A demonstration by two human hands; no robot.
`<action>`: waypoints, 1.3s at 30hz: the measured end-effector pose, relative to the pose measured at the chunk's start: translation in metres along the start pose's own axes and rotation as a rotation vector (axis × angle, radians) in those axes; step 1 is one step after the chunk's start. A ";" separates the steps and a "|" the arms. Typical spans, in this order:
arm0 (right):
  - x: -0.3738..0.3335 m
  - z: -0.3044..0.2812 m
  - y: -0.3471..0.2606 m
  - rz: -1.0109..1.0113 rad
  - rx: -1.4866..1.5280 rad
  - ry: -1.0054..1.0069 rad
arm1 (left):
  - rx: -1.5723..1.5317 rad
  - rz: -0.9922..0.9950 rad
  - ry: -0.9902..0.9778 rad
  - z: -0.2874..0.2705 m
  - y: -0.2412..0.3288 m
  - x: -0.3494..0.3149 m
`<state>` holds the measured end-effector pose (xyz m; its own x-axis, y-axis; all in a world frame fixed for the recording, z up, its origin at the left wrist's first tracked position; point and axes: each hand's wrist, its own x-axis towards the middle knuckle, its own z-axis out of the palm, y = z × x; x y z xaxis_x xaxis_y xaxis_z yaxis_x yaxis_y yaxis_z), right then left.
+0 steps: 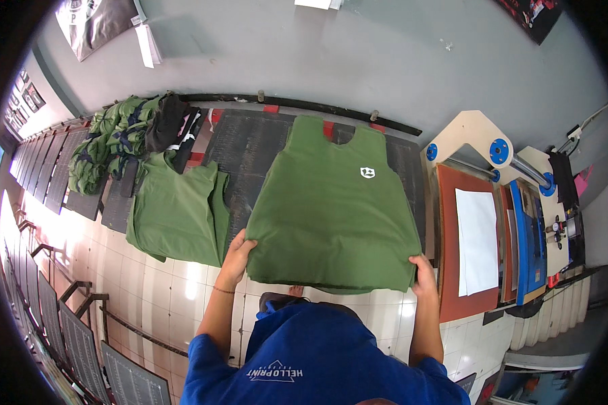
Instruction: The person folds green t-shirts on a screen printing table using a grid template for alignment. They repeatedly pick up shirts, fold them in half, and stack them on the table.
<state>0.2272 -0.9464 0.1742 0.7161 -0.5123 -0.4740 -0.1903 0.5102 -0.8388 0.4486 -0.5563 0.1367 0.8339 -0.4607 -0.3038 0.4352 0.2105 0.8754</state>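
A green sleeveless shirt [331,216] lies spread out in front of me, neckline away from me, with a small white badge print [367,173] on its upper right. Its lower edge shows layers, so more cloth may lie beneath it. My left hand [238,256] is closed on the lower left edge, thumb on top. At the lower right corner my right hand [423,275] pinches the cloth in the same way. The fingers under the fabric are hidden. To the left, more green shirts [175,209] lie apart from my hands.
Dark boards [240,145] support the cloth, with a black rail [290,103] behind them. Bundled green garments [105,145] are heaped at the far left. On the right stands a press machine [496,152] with a white sheet [476,236] on its reddish-brown pad. Racked boards [81,344] fill the lower left.
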 end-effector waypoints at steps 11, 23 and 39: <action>0.022 -0.065 0.118 0.165 -0.007 -0.010 | 0.075 -0.180 0.065 -0.045 -0.095 -0.020; 0.017 -0.080 0.158 0.084 -0.205 0.002 | 0.126 -0.201 0.052 -0.058 -0.132 -0.039; -0.003 -0.067 0.094 0.223 -0.034 -0.058 | 0.083 -0.360 0.064 -0.057 -0.073 -0.044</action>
<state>0.1619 -0.9430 0.0788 0.6912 -0.3486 -0.6330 -0.3698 0.5820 -0.7243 0.3991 -0.5027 0.0646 0.6530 -0.4373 -0.6183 0.6775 -0.0275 0.7350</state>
